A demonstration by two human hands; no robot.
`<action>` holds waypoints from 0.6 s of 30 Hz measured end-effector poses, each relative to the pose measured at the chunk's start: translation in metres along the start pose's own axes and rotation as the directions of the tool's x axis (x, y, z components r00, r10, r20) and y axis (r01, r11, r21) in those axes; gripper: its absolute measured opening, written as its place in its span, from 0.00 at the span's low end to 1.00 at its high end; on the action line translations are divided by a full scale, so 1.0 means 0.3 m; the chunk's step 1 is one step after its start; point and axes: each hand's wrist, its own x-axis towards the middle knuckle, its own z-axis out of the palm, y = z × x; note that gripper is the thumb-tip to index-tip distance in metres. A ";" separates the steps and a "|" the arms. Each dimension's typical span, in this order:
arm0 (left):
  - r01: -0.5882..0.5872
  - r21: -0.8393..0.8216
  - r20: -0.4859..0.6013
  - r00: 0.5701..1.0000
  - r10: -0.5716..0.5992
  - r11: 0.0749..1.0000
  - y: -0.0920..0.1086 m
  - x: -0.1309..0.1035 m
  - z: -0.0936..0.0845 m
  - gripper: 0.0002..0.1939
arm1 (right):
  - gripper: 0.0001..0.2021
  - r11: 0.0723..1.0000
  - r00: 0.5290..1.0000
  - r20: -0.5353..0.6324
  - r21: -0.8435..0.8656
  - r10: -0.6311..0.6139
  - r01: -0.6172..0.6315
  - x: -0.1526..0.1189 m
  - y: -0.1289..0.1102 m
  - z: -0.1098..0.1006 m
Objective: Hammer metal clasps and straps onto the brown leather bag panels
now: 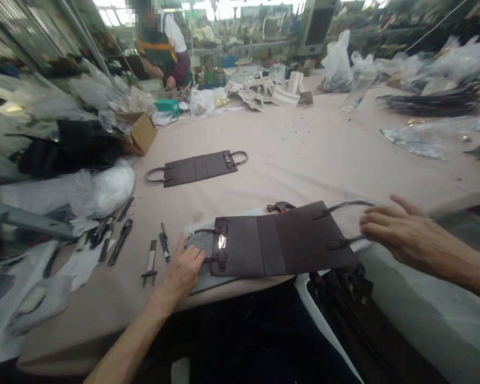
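A dark brown leather bag panel (240,245) lies opened out flat near the table's front edge, with a looped handle at each end. A metal clasp (222,241) shows at its left end. My left hand (186,268) is closed on the left handle (202,231), fingers bent over the loop. At the other end, my right hand (394,232) grips the right handle (346,204), its thumb side partly raised. Beneath the panel's left part is a grey board (220,282). A hammer (280,207) lies just behind the panel, partly covered by it.
A second brown bag panel (200,167) with handles lies farther back. Several hand tools (120,242) and a small gauge-like tool (150,264) are at left. Plastic bags (338,64), a bottle (358,93) and a cardboard box (140,133) stand around. A co-worker (160,48) stands across the table.
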 end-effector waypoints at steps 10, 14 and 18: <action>0.132 -0.210 -0.214 0.961 -0.177 0.969 0.389 -0.015 0.026 0.12 | 0.32 0.921 0.891 -0.252 0.004 -0.377 0.391 0.971 -0.467 -0.046; 0.417 -0.294 0.033 0.904 -0.427 0.860 0.502 0.143 0.014 0.15 | 0.17 0.797 0.877 -0.239 0.369 -0.416 0.478 0.953 -0.750 -0.020; 0.407 -0.393 0.177 0.914 -0.366 0.825 0.537 0.179 0.017 0.22 | 0.14 0.726 0.901 0.023 0.601 -0.434 0.335 0.588 -0.838 0.151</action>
